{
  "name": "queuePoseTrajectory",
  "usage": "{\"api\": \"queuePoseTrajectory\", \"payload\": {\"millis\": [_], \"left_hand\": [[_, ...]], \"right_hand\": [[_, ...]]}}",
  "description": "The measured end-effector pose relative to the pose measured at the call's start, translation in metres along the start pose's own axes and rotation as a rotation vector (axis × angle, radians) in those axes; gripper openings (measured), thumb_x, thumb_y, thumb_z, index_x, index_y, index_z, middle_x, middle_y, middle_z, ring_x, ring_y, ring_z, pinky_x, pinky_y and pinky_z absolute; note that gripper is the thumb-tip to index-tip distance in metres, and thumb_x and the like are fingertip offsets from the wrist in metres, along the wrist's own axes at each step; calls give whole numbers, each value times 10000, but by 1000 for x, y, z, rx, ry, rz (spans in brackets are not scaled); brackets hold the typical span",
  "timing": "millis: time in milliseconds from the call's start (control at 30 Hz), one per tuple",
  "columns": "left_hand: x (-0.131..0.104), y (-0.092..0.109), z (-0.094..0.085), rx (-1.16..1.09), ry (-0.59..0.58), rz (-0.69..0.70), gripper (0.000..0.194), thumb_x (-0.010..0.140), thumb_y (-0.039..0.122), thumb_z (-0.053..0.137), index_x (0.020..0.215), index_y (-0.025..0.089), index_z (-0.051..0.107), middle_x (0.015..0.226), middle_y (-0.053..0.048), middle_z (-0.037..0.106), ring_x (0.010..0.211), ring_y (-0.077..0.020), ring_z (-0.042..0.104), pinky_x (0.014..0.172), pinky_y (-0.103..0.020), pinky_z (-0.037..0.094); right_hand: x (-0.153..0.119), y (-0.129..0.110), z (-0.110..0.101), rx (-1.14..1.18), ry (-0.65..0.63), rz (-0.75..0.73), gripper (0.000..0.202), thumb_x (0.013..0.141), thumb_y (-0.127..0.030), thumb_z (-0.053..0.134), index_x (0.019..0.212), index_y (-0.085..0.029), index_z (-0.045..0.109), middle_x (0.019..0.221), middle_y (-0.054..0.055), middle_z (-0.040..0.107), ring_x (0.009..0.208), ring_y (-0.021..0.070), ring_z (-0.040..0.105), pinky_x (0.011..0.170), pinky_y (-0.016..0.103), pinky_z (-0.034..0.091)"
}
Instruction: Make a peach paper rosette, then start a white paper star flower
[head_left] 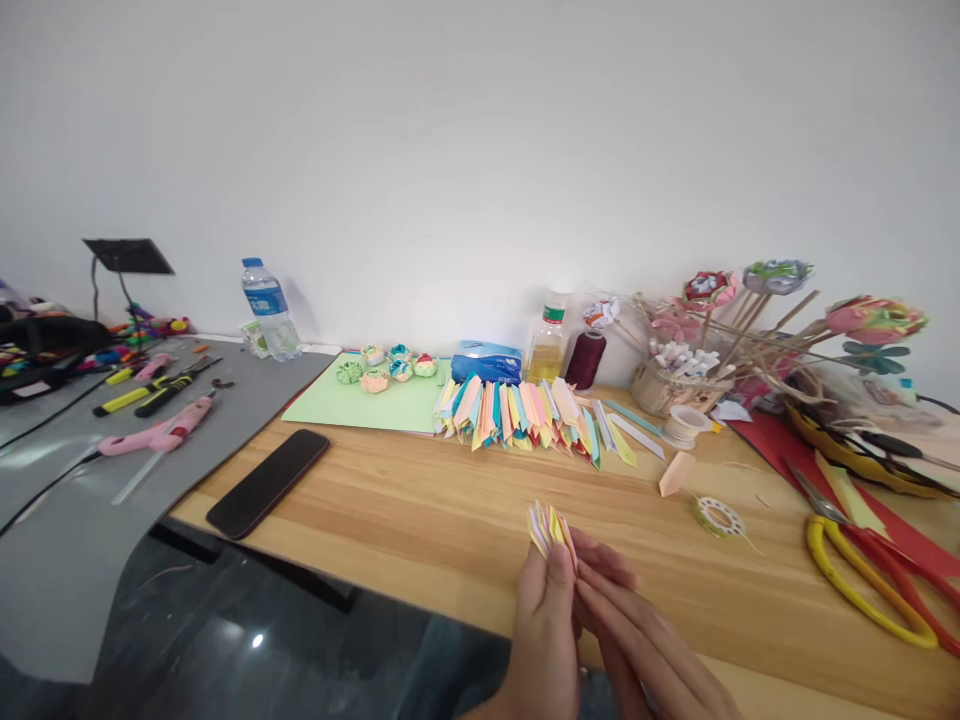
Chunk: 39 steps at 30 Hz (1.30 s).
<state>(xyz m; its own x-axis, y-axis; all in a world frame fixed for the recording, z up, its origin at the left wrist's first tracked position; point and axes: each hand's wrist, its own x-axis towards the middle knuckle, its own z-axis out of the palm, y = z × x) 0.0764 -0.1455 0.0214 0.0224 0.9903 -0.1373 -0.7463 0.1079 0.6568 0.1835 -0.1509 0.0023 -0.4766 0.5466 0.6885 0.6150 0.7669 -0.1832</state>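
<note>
My left hand (pixel 541 612) pinches a small stack of folded paper pieces (pixel 547 528), white, yellow and pink, with the thumb across the near side. Against the stack's right side, my right hand (pixel 626 605) presses its closed fingers, touching the left hand; part of the stack is hidden between the hands. Beyond them lies a long row of folded paper strips (pixel 510 412) in many colours. One peach folded strip (pixel 676 473) sits apart, near a spool of thin yellow thread (pixel 718 517) to the right of my hands.
Large yellow-and-red scissors (pixel 870 570) lie at the right on red paper (pixel 930 535). A black phone (pixel 268 483) is at the left table edge. Paper flowers (pixel 375 380) rest on green paper (pixel 330 400). A pink glue gun (pixel 161 430) lies on the grey table (pixel 247 385).
</note>
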Motion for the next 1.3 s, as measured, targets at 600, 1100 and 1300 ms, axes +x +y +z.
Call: {"api": "queuePoseTrajectory", "payload": {"millis": [600,1100,1300], "left_hand": [[2,30,-13,328,-406,-243,353,755,487,532,737,137,493,507,47,452,366,-27,379,473,-189,384],[0,38,-9,511,-464,-247,361,759,508,503,768,147,483,580,32,452,425,-39,390,436,-174,281],[-1,36,-12,543,-436,-232,373,759,513,496,782,141,487,580,29,453,446,-51,382,468,-196,287]], "right_hand": [[49,6,-30,492,-49,518,252,786,-353,548,948,-209,678,585,5,639,560,156,633,459,206,522],[46,2,-32,453,-31,493,231,815,-344,514,921,-223,680,580,2,615,582,153,631,463,186,511],[45,6,-34,544,-115,560,235,805,-351,531,923,-211,679,607,0,602,600,146,613,515,203,518]]}}
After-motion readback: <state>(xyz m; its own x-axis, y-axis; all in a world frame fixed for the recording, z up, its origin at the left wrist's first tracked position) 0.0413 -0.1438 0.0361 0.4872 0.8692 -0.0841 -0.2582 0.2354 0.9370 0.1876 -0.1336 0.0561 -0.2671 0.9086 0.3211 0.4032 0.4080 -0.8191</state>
